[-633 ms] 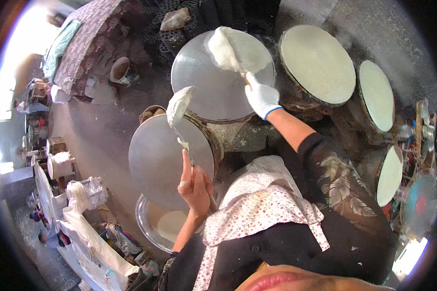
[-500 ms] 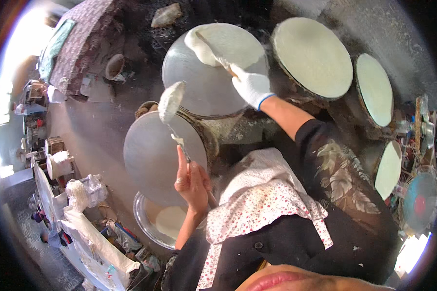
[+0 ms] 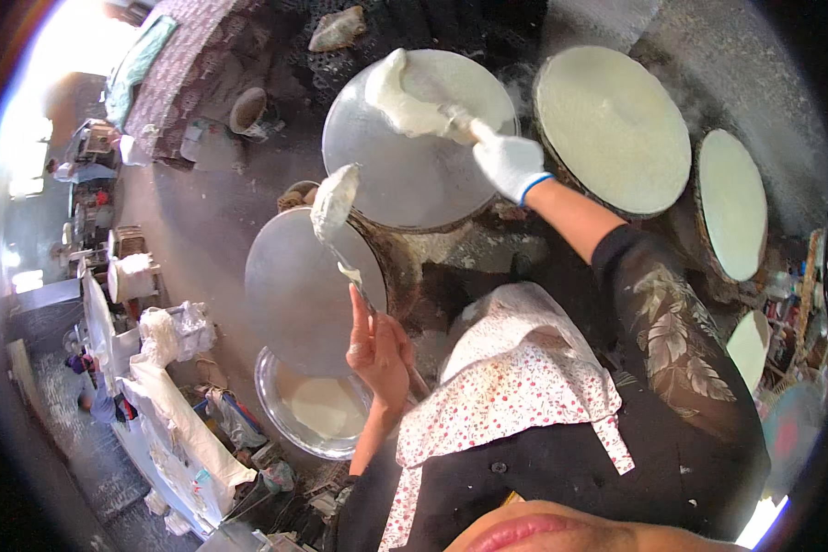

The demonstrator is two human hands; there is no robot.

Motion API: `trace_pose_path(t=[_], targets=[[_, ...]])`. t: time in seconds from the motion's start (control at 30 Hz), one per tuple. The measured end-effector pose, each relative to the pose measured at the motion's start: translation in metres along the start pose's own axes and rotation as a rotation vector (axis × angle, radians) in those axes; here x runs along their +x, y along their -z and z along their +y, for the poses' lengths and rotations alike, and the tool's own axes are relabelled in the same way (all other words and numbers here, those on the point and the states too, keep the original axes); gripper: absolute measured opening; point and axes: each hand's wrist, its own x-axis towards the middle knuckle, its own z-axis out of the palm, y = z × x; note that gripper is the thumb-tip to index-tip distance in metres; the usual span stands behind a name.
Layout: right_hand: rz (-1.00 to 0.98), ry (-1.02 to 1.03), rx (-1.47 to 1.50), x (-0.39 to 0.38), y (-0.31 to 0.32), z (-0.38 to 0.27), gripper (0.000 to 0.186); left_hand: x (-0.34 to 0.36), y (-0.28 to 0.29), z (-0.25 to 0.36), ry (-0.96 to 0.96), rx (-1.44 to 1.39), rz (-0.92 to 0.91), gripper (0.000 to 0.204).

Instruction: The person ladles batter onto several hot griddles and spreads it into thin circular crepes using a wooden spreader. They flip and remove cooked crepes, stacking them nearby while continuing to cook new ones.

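Note:
My right hand (image 3: 511,166), in a white glove with a blue cuff, is closed round the short handle of a batter spreader (image 3: 458,116). Its blade, mostly hidden by batter, lies on the large round griddle (image 3: 377,193). A thick ridge of white batter (image 3: 401,109) runs from the blade toward the far left, with a thin coat beyond it. My bare left hand (image 3: 380,354) grips a ladle (image 3: 334,204) by its handle, index finger stretched along it. The batter-coated bowl of the ladle is held up over a grey round lid or plate (image 3: 299,285).
A clear basin (image 3: 269,405) with pale batter stands at the near left. On the right are round surfaces covered in white batter, one large (image 3: 612,129), one farther right (image 3: 731,202). A pail (image 3: 248,110) sits at the far left; a cloth-covered table (image 3: 179,423) lies nearer. A fan (image 3: 791,432) stands at right.
My right hand has drawn the spreader to the right across the griddle, and the batter ridge stretches along with it. The left hand still holds the ladle raised. The whole view has shifted slightly.

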Motion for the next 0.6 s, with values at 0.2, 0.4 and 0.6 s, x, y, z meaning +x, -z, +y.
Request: trace_pose_path(t=[0.2, 0.4, 0.6], targets=[[-0.126, 0.275, 0.202, 0.015, 0.001, 0.005, 0.037, -0.010, -0.018, -0.002, 0.000, 0.035, 0.079, 0.056], [-0.073, 0.301, 0.217, 0.023, 0.003, 0.013, 0.036, -0.014, -0.031, -0.001, -0.014, 0.048, 0.161, 0.054], [-0.149, 0.311, 0.122, 0.034, 0.012, 0.016, 0.038, -0.019, -0.040, 0.001, 0.004, 0.032, 0.187, 0.054]])
